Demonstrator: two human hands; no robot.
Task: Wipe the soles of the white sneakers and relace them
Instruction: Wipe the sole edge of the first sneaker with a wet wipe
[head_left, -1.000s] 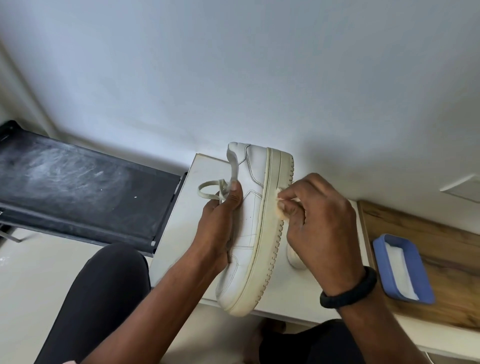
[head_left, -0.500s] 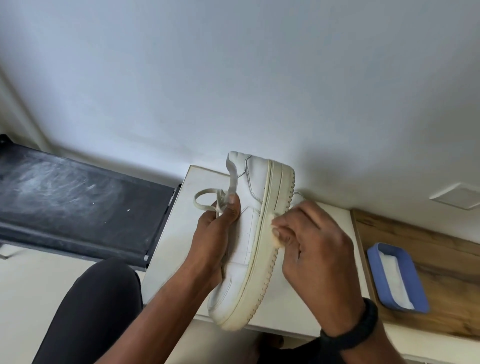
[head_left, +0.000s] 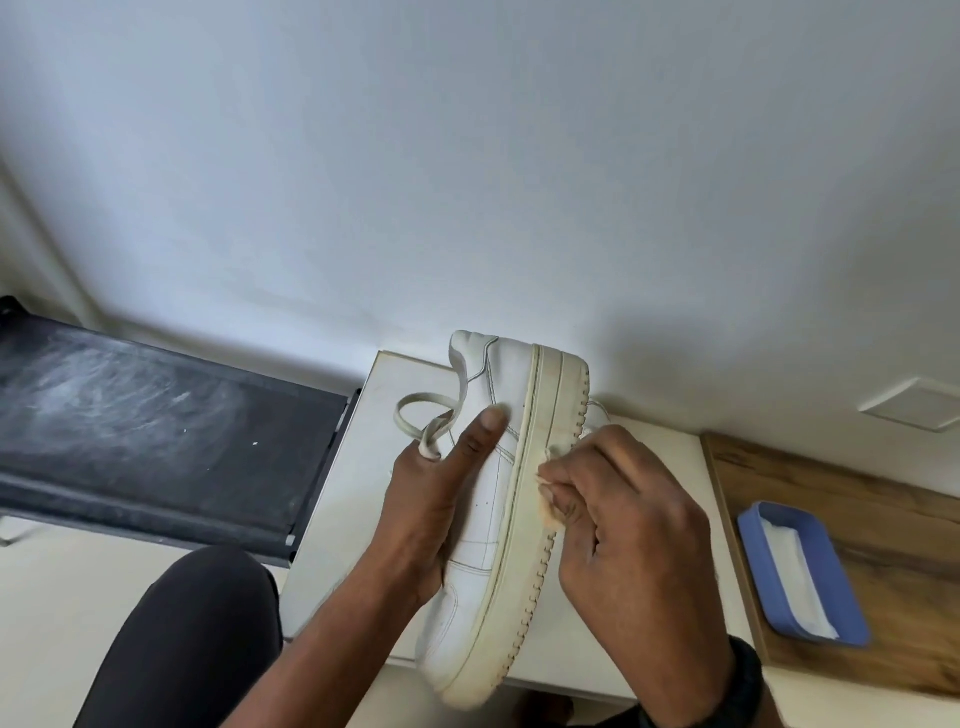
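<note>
On the near side of a white desk, lifted off its top: one white leather low-top sneaker, turned on its side. The heel points to the wall and the toe to the person, reaching past the desk's near edge. Its cream rubber sole faces right.

Left hand: grips the sneaker's upper, thumb laid straight across the side panel, other fingers hidden behind the shoe. A flat off-white lace loops out beside the thumb's base.

Right hand: fingers curled, pinching a small pale wipe against the sole's side wall, about mid-length. Black wristband on this wrist.

Change against a second ago: the right hand and wipe sit lower along the sole, nearer the toe, where earlier they were up by the heel. The left grip is unchanged.

Other items:
- second white shoe, a sliver behind the sole, mostly hidden
- blue rectangular plastic tray holding white tissue, on a brown wooden board at right, well apart from the sneaker
- black dusty panel left of the desk
- black-trousered knee, lower left
</note>
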